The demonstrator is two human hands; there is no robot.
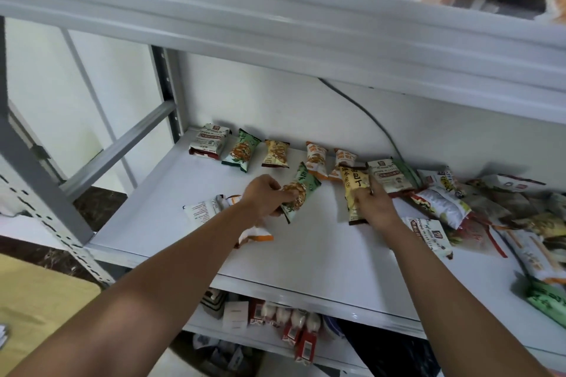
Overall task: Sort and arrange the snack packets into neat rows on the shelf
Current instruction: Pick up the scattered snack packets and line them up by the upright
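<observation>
Left hand grips green packet | right hand grips yellow packet

Both arms are bare and stretched forward over the shelf. The left forearm comes in from 7 o'clock and runs toward 1 o'clock, wrist nearly straight. The left hand is knuckles-up, its fingers curled round the near end of a green printed foil snack packet. The right forearm comes in from 5 o'clock and points toward 11 o'clock. The right hand shows its back to the camera and grips a yellow printed foil snack packet at its 3 o'clock edge. The two hands are apart, with the left hand at 9 o'clock of the right.
</observation>
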